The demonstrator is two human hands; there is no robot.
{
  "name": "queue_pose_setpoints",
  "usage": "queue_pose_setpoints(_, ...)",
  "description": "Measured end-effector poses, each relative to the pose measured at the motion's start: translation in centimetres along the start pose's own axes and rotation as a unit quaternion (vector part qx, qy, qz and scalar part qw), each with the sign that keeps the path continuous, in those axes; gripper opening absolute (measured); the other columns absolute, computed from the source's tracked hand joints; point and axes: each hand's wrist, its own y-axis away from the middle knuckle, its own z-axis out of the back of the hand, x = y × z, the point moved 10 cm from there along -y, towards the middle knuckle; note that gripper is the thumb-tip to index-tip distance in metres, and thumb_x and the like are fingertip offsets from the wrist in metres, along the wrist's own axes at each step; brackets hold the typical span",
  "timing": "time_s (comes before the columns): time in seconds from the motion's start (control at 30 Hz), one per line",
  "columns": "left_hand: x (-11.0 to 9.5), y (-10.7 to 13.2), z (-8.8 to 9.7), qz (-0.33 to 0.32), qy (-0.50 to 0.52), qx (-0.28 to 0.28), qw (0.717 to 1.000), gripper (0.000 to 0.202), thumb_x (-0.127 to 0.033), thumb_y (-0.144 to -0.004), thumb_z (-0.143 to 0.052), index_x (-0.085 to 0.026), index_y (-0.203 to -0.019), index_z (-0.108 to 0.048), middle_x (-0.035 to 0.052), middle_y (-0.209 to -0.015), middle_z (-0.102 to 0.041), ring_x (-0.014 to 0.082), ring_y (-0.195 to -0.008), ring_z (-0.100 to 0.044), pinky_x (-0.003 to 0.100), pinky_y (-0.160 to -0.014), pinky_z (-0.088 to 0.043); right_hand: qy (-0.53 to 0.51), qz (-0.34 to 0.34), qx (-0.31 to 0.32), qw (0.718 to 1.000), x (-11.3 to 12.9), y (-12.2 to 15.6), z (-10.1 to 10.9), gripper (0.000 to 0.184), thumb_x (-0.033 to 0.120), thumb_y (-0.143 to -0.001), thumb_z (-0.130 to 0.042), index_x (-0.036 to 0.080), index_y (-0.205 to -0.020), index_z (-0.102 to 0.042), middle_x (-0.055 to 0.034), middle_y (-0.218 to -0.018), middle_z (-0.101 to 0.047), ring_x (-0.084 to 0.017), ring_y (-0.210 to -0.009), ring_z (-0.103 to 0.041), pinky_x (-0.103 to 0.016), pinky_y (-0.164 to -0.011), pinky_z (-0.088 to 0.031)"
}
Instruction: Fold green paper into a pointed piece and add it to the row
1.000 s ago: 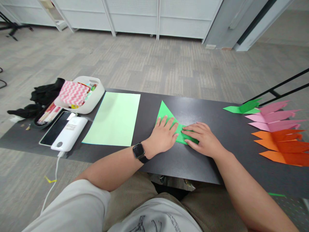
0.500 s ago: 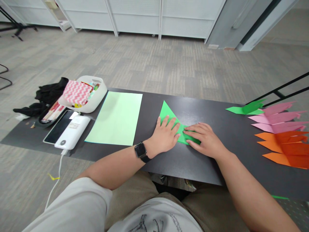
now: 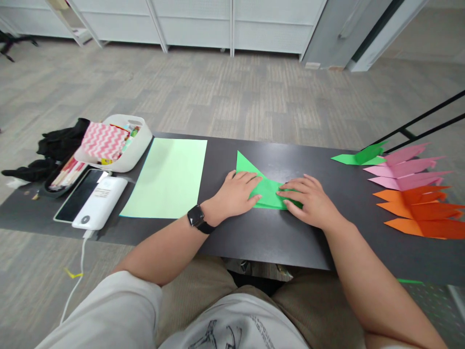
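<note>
A folded sheet of green paper [image 3: 269,193] lies on the dark table in front of me, one pointed corner reaching up and away. On its left part rests my left hand [image 3: 238,191], palm down with the fingers stretched over the paper. My right hand [image 3: 307,199] lies on the paper's right end, fingers spread and covering that end. Both hands press on the paper from above, and neither grips it. To the left of them is a flat stack of pale green paper [image 3: 167,177].
Folded paper shapes in green [image 3: 359,156], pink [image 3: 403,169] and orange [image 3: 417,213] line the table's right side. On the left are a white basket [image 3: 140,145], a black pouch [image 3: 54,186], a phone [image 3: 78,198] and a white power bank [image 3: 100,203] with a cable.
My left hand has slid left along the green paper, uncovering its middle. My right hand stays on the right end. The whole view has shifted slightly.
</note>
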Motion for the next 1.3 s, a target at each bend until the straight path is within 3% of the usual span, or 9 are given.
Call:
queue_pose_setpoints(0.13, 0.7, -0.3, 0.9, -0.029, 0.036, 0.005, 0.999, 0.062, -0.047, -0.102, -0.064, -0.021, -0.157, -0.057, 0.0115, -0.164, -0.057, 0.0294, -0.148, -0.054, 0.048, -0.129, -0.037, -0.002, -0.019, -0.008, 1.0, -1.0, 0.5, 0.5, 0.023, 0.038, -0.104, -0.065, 0.034, -0.119, -0.082, -0.002, -0.128, -0.082, -0.031, -0.127, -0.068, -0.065, -0.125, -0.031)
queue_pose_setpoints(0.33, 2.7, 0.0, 0.9, -0.004, 0.034, 0.056, 0.998, 0.06, -0.055, -0.1, -0.066, -0.025, -0.152, -0.062, 0.0108, -0.163, -0.058, 0.0332, -0.151, -0.051, 0.065, -0.135, -0.021, -0.019, -0.011, -0.013, 1.0, 0.3, 0.0, 0.5, 0.025, 0.039, -0.104, -0.064, 0.034, -0.121, -0.081, -0.0032, -0.129, -0.081, -0.032, -0.127, -0.068, -0.065, -0.126, -0.03)
queue_pose_setpoints(0.5, 2.8, 0.2, 1.1, -0.023, 0.037, 0.09, 0.995, 0.079, -0.056, -0.093, -0.077, -0.022, -0.159, -0.053, 0.0146, -0.17, -0.05, 0.0338, -0.157, -0.046, 0.06, -0.136, -0.025, -0.012, -0.007, -0.014, 1.0, 1.2, -0.5, 0.1, 0.028, 0.037, -0.103, -0.066, 0.034, -0.126, -0.08, -0.0045, -0.129, -0.081, -0.032, -0.127, -0.068, -0.064, -0.127, -0.029)
queue_pose_setpoints(0.63, 3.4, 0.5, 1.7, -0.002, 0.003, 0.088, 0.996, 0.084, -0.062, -0.091, -0.079, -0.018, -0.158, -0.054, 0.0195, -0.169, -0.048, 0.04, -0.157, -0.044, 0.067, -0.133, -0.027, 0.004, -0.008, -0.007, 1.0, 1.5, -0.6, -0.4, 0.029, 0.039, -0.104, -0.065, 0.03, -0.128, -0.078, -0.0074, -0.129, -0.08, -0.031, -0.124, -0.069, -0.062, -0.127, -0.03)
queue_pose_setpoints(0.77, 1.8, 1.9, 3.5, -0.021, -0.05, 0.032, 0.998, 0.068, -0.051, -0.099, -0.073, -0.014, -0.153, -0.059, 0.0214, -0.166, -0.052, 0.0397, -0.155, -0.048, 0.065, -0.132, -0.031, 0.012, -0.008, -0.005, 1.0, 1.6, -0.5, -0.5, 0.029, 0.039, -0.104, -0.063, 0.03, -0.127, -0.079, -0.0083, -0.129, -0.079, -0.03, -0.122, -0.069, -0.061, -0.125, -0.031)
queue_pose_setpoints(0.87, -1.5, 3.9, 4.8, -0.042, -0.114, -0.059, 0.991, 0.066, -0.03, -0.104, -0.063, -0.013, -0.166, -0.046, 0.0207, -0.176, -0.038, 0.0396, -0.164, -0.034, 0.065, -0.137, -0.018, 0.013, -0.008, 0.0, 1.0, 1.6, -0.5, -0.7, 0.029, 0.039, -0.104, -0.064, 0.03, -0.127, -0.079, -0.0086, -0.128, -0.078, -0.03, -0.119, -0.069, -0.061, -0.124, -0.033)
queue_pose_setpoints(0.93, -3.9, 5.2, 4.3, -0.055, -0.129, -0.082, 0.987, 0.061, -0.022, -0.107, -0.054, -0.012, -0.166, -0.045, 0.0182, -0.176, -0.04, 0.0365, -0.164, -0.036, 0.059, -0.139, -0.019, 0.014, -0.007, 0.003, 1.0, 1.6, -0.5, -0.8, 0.029, 0.038, -0.104, -0.065, 0.029, -0.127, -0.079, -0.0087, -0.128, -0.078, -0.031, -0.118, -0.07, -0.061, -0.124, -0.034)
queue_pose_setpoints(1.03, -7.1, 6.2, 1.5, -0.095, -0.108, -0.044, 0.989, 0.059, -0.036, -0.111, -0.053, -0.011, -0.164, -0.048, 0.0167, -0.173, -0.045, 0.0342, -0.161, -0.041, 0.054, -0.138, -0.024, 0.02, 0.0, 0.001, 1.0, 1.7, -0.6, -0.8, 0.029, 0.037, -0.104, -0.065, 0.027, -0.127, -0.079, -0.0096, -0.129, -0.078, -0.031, -0.117, -0.07, -0.061, -0.121, -0.037)
queue_pose_setpoints(1.3, -5.7, 6.7, -1.7, -0.002, -0.087, -0.004, 0.996, 0.064, -0.057, -0.11, -0.053, -0.016, -0.16, -0.054, 0.0175, -0.166, -0.054, 0.041, -0.155, -0.048, 0.067, -0.135, -0.023, 0.014, 0.01, -0.004, 1.0, 2.8, 0.1, -0.3, 0.027, 0.036, -0.103, -0.067, 0.025, -0.123, -0.079, -0.0114, -0.126, -0.078, -0.031, -0.111, -0.071, -0.052, -0.102, -0.047)
